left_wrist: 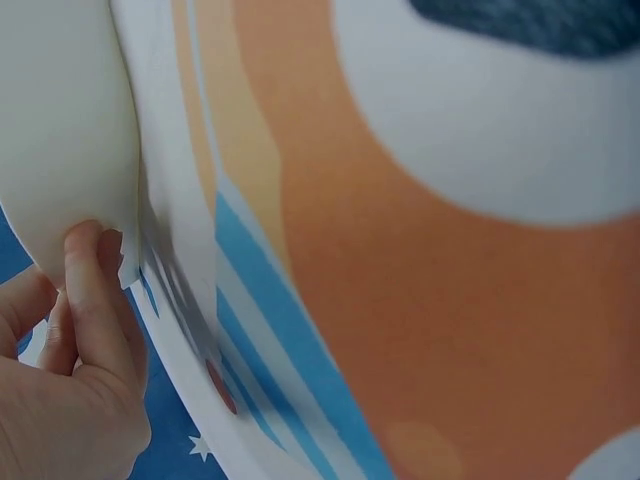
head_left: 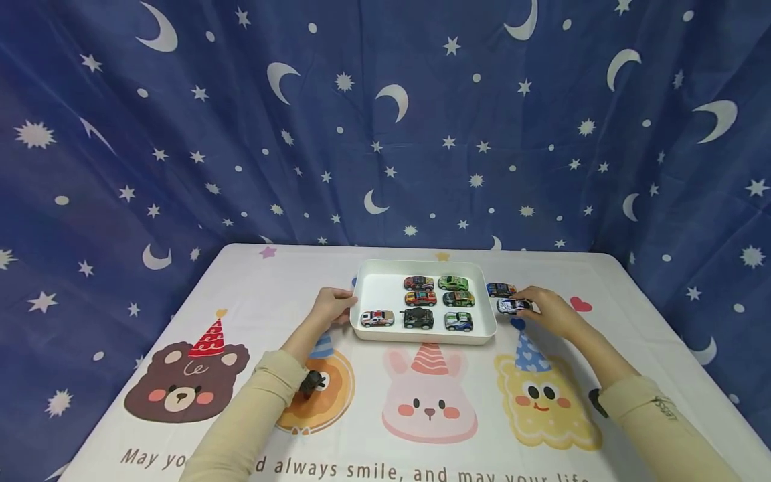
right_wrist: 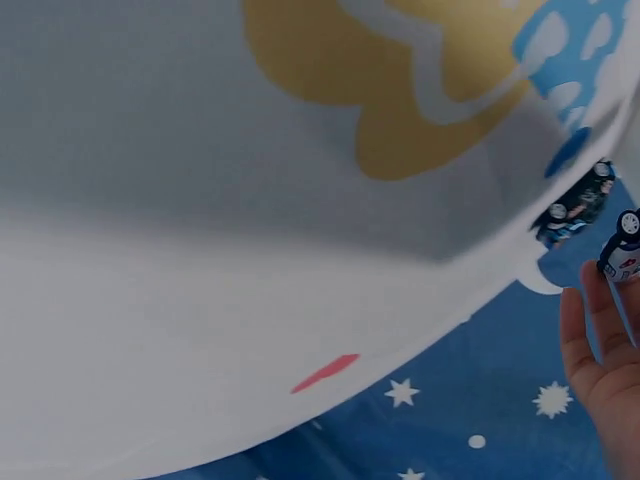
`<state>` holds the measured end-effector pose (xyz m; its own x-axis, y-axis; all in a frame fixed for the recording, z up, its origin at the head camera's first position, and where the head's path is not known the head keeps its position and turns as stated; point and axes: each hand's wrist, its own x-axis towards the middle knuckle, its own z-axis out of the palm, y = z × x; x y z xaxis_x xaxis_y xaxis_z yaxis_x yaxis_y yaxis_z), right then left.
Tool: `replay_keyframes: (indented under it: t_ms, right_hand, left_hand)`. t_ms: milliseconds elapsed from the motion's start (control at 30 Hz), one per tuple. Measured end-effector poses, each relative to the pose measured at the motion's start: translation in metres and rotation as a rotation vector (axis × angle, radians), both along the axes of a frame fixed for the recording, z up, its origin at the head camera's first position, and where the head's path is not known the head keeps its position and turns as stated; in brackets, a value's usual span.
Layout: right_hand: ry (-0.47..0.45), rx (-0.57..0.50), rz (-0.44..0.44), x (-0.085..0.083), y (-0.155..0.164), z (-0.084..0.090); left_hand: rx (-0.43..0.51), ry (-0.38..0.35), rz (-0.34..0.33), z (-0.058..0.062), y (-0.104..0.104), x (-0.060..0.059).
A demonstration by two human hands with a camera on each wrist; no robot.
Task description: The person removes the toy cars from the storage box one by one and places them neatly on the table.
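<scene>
A white tray (head_left: 376, 284) stands on the table with several toy cars in it. My left hand (head_left: 331, 306) grips the tray's left wall; the left wrist view shows fingers of this hand (left_wrist: 80, 400) at the edge of the tray (left_wrist: 70, 140). Just outside the tray's right wall, my right hand (head_left: 548, 311) pinches a white toy car (head_left: 510, 306) with dark markings. That car (right_wrist: 625, 250) appears tilted and off the cloth in the right wrist view. Behind it, a dark blue toy car (head_left: 500, 289) rests on the table beside the tray.
Inside the tray are a green car (head_left: 453, 282), a black car (head_left: 418, 318), a white-and-orange car (head_left: 377, 318) and others. A white cloth (head_left: 355, 462) printed with cartoon animals covers the table. A blue star-and-moon curtain (head_left: 385, 167) hangs behind.
</scene>
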<state>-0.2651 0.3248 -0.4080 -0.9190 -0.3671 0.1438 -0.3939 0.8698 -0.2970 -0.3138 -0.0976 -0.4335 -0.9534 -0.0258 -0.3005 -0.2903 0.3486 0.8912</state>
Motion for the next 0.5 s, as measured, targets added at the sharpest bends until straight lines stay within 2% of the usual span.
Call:
replay_keyframes:
  t_ms: [233, 500]
  right_hand:
    - [-0.082, 0.063, 0.004, -0.017, -0.002, -0.008]
    - [-0.157, 0.067, 0.008, -0.03, -0.005, -0.016]
  left_hand:
    - [0.003, -0.015, 0.008, 0.002, 0.0, -0.001]
    - [0.002, -0.022, 0.003, 0.003, -0.002, 0.0]
